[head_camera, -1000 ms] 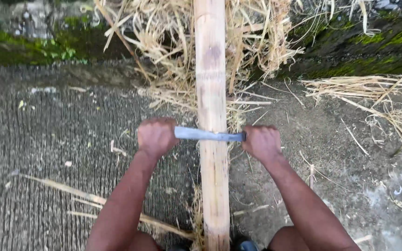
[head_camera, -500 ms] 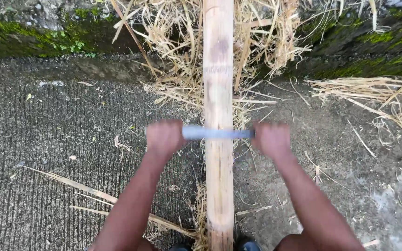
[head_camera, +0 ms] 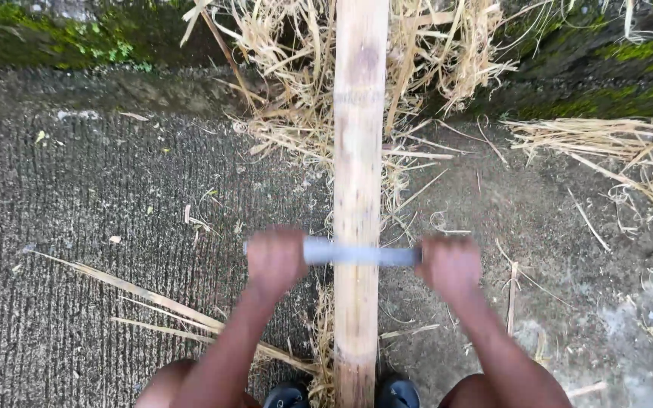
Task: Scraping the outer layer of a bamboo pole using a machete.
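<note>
Both hands grip a flat grey blade point(head_camera: 360, 252) laid crosswise on the pale bamboo pole point(head_camera: 358, 189): left hand point(head_camera: 275, 258) closed on the end at 9 o'clock, right hand point(head_camera: 451, 264) on the end at 3 o'clock. Since a second ago the blade has travelled down the pole toward 6 o'clock, nearer the person's shoes point(head_camera: 397, 393). Dry shavings point(head_camera: 304, 83) lie heaped at 12 o'clock on the concrete ground point(head_camera: 77, 227).

One bamboo pole point(head_camera: 358, 189), one grey blade point(head_camera: 360, 254), two hands — left point(head_camera: 275, 257), right point(head_camera: 451, 263), two dark shoes point(head_camera: 289, 394).
</note>
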